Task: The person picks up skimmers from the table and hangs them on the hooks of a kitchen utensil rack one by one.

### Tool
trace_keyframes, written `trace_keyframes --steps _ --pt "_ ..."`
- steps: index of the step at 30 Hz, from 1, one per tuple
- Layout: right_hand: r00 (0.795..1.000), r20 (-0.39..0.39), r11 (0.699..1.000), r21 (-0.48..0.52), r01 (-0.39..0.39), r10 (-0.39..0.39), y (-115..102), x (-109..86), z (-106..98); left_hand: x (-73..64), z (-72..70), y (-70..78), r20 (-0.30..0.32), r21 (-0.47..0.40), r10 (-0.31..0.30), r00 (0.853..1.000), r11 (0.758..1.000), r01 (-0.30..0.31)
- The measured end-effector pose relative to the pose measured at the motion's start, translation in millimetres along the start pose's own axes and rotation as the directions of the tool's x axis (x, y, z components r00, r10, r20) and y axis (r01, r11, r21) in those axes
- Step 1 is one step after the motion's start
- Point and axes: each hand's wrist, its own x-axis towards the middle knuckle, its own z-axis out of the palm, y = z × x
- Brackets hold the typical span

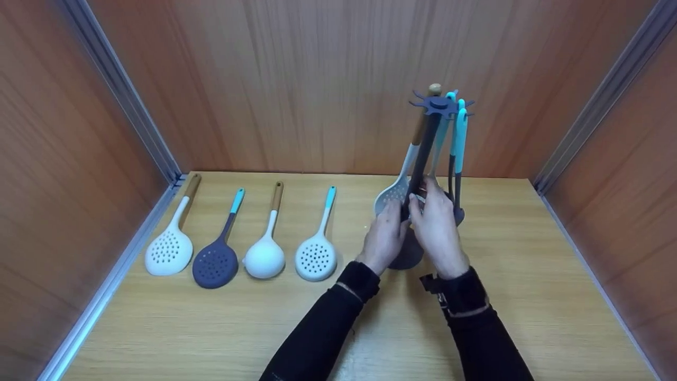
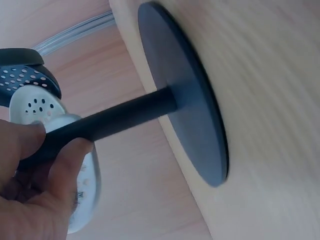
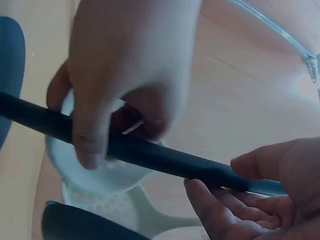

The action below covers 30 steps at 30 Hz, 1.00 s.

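A dark utensil stand [image 1: 423,159], with a hooked top [image 1: 440,105] and a round base [image 1: 407,254], is at the right of the table. My left hand [image 1: 385,237] grips its pole [image 2: 125,117] low down, thumb and fingers on either side. Higher up the same pole, my right hand [image 1: 438,227] pinches it between thumb and fingers. Around the pole hang a white perforated utensil with a wooden handle [image 1: 418,129] and several with turquoise handles [image 1: 461,138]. Their lower ends are partly hidden behind my hands.
In a row at the left lie a white slotted turner [image 1: 169,251], a dark skimmer [image 1: 215,263], a white ladle [image 1: 264,257] and a white skimmer [image 1: 316,257]. Wooden panels [image 1: 317,84] with metal edging enclose the table [image 1: 254,328] at the back and sides.
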Motion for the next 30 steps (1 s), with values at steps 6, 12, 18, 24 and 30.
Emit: trace_keyframes --steps 6,12,18,24,30 --pt "1.0 -0.011 1.0 0.014 -0.015 0.015 8 6.1 8 -4.7 -19.2 -2.1 0.108 0.049 0.025 0.994 0.998 -0.03" --pt "0.999 -0.04 1.0 -0.009 -0.015 0.014 12 8.1 12 -7.8 -44.8 -8.3 0.128 0.077 -0.05 0.991 0.996 0.04" --pt "0.999 -0.048 1.0 -0.02 0.002 -0.003 18 9.0 12 -7.4 -67.2 -20.4 0.09 0.074 -0.097 0.991 0.993 0.09" --pt "0.999 -0.036 0.999 -0.027 0.022 -0.023 19 10.1 14 -5.9 -89.2 -38.5 0.012 0.06 -0.087 0.996 0.994 0.086" --pt "0.998 -0.037 0.996 -0.076 0.039 -0.042 16 11.5 17 -6.0 -109.1 -62.2 -0.032 0.093 -0.151 0.988 0.984 0.153"
